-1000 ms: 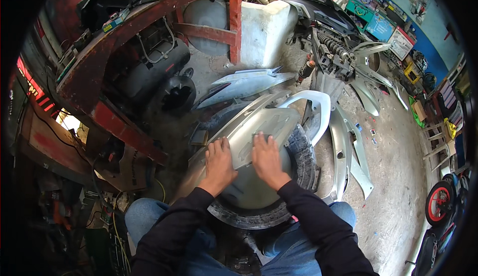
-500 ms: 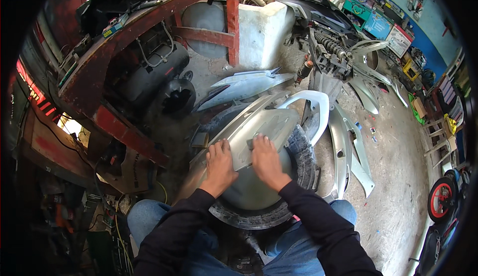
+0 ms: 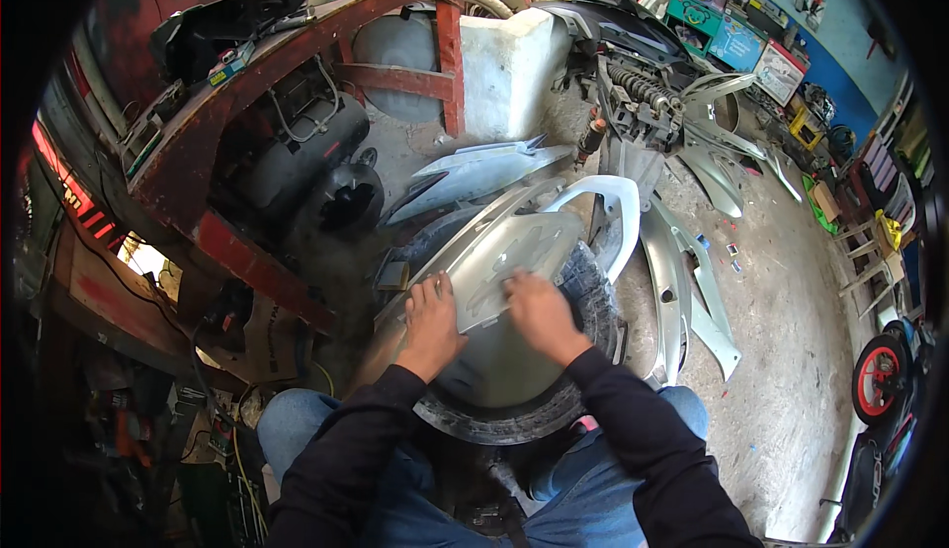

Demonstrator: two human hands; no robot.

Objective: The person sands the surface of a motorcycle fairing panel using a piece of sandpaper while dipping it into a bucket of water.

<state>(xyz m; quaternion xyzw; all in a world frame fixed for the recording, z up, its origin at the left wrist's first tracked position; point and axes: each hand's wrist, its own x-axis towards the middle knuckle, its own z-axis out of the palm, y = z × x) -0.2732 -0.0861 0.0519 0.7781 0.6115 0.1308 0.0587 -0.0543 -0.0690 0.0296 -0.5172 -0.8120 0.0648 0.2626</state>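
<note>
A champagne-grey motorcycle body panel (image 3: 522,245) lies tilted in front of me on a black tyre (image 3: 514,432). A dull round surface (image 3: 506,370) fills the tyre's middle. My left hand (image 3: 430,329) grips the panel at its near left part, fingers bent over its face. My right hand (image 3: 544,321), smeared by motion, presses on the panel's right side with curled fingers. Whatever sits under those fingertips is too small and blurred to name. Beyond the panel, a white curved grab rail (image 3: 618,214) arches up.
More loose body panels lie around: a pale blue-white one (image 3: 474,180) ahead and a silver one (image 3: 667,301) to the right. A red wooden bench (image 3: 222,242) stands left, an air compressor (image 3: 311,143) under it. A stripped motorcycle frame (image 3: 643,103) is far right.
My right hand has shifted slightly right and down across the panel and is now blurred. The left hand keeps its place on the panel. The whole view has turned a little.
</note>
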